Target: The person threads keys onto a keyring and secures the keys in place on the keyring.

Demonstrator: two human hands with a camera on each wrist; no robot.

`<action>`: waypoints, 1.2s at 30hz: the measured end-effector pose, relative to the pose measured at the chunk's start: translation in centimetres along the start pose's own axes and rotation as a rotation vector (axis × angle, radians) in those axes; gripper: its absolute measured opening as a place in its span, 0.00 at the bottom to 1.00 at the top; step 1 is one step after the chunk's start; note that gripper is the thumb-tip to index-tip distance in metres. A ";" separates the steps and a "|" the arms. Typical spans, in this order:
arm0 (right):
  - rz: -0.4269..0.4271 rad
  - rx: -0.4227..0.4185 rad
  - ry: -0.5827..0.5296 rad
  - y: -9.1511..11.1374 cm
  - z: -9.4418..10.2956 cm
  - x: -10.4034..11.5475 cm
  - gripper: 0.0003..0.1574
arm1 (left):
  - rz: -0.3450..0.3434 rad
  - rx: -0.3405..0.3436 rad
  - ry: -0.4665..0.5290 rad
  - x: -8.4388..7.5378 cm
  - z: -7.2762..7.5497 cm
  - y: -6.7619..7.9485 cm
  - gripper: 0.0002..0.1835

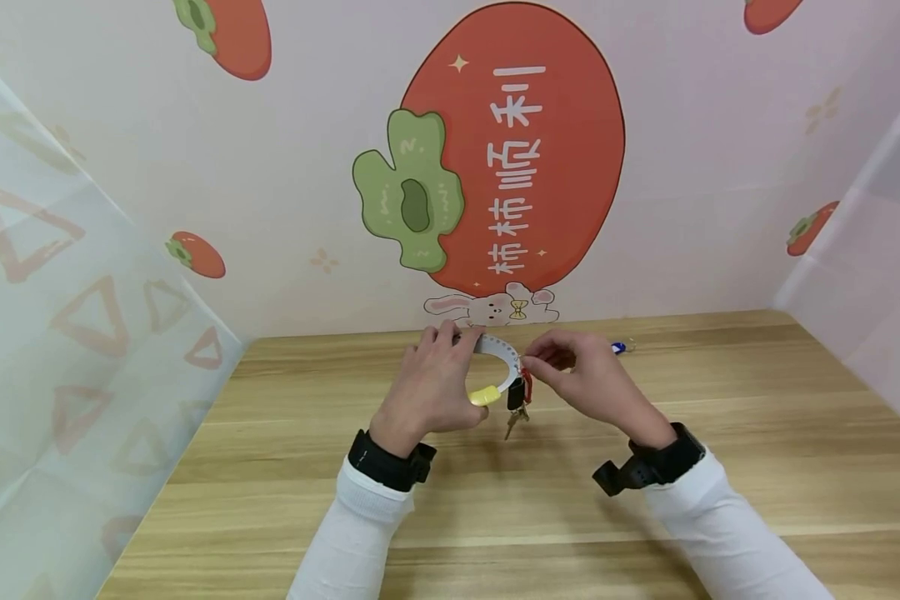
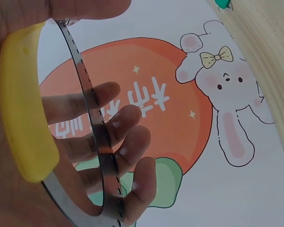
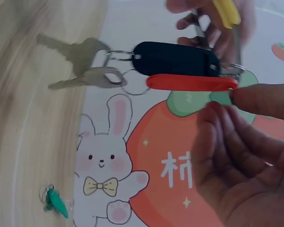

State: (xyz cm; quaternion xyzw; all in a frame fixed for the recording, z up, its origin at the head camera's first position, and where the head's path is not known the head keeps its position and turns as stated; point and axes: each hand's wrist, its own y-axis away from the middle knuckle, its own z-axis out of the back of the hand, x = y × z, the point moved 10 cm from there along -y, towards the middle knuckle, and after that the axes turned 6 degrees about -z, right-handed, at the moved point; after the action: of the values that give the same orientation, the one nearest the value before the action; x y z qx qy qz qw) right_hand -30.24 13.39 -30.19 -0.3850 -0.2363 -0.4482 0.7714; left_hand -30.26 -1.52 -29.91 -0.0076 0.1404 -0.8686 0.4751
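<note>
My left hand (image 1: 435, 383) holds a large flat metal hoop (image 1: 512, 354) with dashed marks along it and a yellow grip (image 2: 26, 104). In the left wrist view its fingers show through and behind the hoop. A black key tag (image 3: 175, 59) and a red key tag (image 3: 189, 82) hang at the hoop's right side, with metal keys (image 1: 516, 421) dangling below. Beside them my right hand (image 1: 596, 375) pinches the small metal ring at the red tag's end between thumb and forefinger.
Behind the hands, on the wooden table (image 1: 285, 467), lies another small key tag (image 1: 618, 347) with a ring, blue in the head view and greenish in the wrist views. A printed backdrop (image 1: 307, 167) with a persimmon and rabbit rises at the table's far edge.
</note>
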 end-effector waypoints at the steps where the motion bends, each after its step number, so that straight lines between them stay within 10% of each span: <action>1: -0.031 0.022 -0.026 0.0 0.0 -0.3 0.04 | -0.001 -0.001 0.001 0.0 0.0 0.0 0.52; 11: -0.162 0.157 -0.134 0.1 -0.6 -1.7 0.05 | 0.002 0.005 0.006 -0.1 0.1 0.1 0.51; 26: 0.194 -0.037 0.209 0.4 -0.2 2.3 0.05 | 0.000 0.010 -0.020 -0.2 -0.1 0.1 0.51; 36: -0.020 0.025 0.027 0.0 -0.2 0.0 0.02 | -0.003 -0.046 -0.047 -0.3 0.5 0.1 0.49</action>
State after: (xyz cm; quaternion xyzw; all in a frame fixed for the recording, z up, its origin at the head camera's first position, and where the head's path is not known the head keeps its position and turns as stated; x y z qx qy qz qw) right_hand -30.21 13.27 -30.28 -0.3667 -0.2353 -0.4582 0.7747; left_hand -29.96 -1.42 -29.42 -0.0391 0.1493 -0.8653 0.4768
